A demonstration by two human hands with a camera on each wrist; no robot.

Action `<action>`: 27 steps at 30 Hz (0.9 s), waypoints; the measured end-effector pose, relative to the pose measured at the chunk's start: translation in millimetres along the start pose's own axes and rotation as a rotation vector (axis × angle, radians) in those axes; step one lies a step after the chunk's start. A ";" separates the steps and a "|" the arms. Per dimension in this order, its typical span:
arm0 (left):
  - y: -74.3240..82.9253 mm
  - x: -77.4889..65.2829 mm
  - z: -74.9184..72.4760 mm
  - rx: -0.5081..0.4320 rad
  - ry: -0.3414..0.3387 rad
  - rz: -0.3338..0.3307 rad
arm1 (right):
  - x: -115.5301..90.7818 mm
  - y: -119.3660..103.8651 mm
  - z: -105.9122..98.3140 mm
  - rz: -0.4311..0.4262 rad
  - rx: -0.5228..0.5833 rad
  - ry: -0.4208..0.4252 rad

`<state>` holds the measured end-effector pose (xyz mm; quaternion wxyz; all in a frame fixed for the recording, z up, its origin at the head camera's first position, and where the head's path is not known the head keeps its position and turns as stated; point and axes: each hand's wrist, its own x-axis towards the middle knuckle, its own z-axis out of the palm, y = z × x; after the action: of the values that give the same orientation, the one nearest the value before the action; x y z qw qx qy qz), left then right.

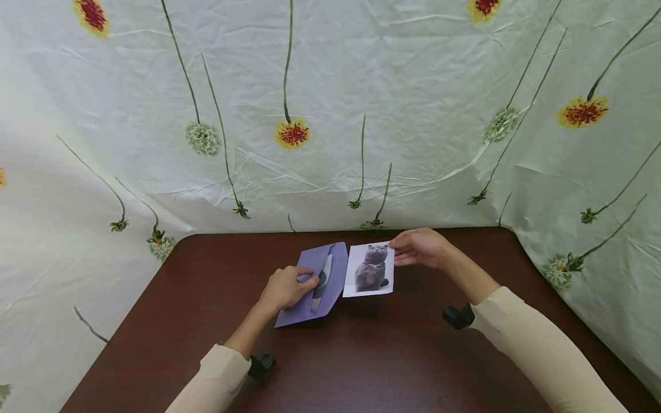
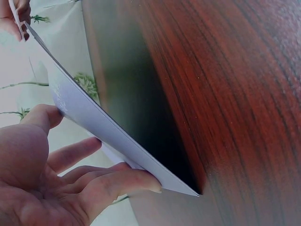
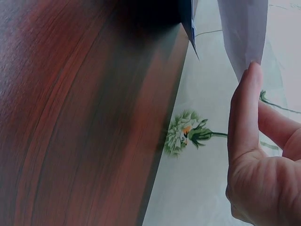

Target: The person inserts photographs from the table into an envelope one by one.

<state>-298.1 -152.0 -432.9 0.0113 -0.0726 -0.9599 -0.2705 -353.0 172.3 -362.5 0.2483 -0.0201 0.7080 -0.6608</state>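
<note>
My left hand (image 1: 283,288) grips a purple envelope (image 1: 338,278) by its left side, raised at a tilt over the table. Through the envelope's opening shows part of another picture (image 1: 320,289). In the left wrist view the envelope (image 2: 106,134) appears edge-on, with the left thumb and fingers (image 2: 122,181) around its near side. My right hand (image 1: 423,248) pinches a cat photo (image 1: 369,269) at its upper right corner, just right of the envelope. The right wrist view shows the photo's plain back (image 3: 244,35) above the fingertips.
Below both hands lies a dark reddish-brown wooden table (image 1: 382,361) with rounded far corners. A white flower-printed cloth (image 1: 330,74) hangs behind and along the sides. Each wrist wears a small black camera, such as the right one (image 1: 458,315).
</note>
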 end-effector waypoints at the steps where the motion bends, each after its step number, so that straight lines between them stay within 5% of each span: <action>1: -0.1 0.1 0.2 0.000 0.001 0.001 | 1.8 0.1 1.4 -0.003 0.005 0.001; 27: -0.7 0.5 0.0 0.016 0.014 0.017 | 34.5 10.7 42.6 0.018 0.074 0.048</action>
<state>-298.7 -152.6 -433.2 0.0209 -0.0789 -0.9613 -0.2632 -364.0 121.9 -383.9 0.2377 0.0115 0.6890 -0.6846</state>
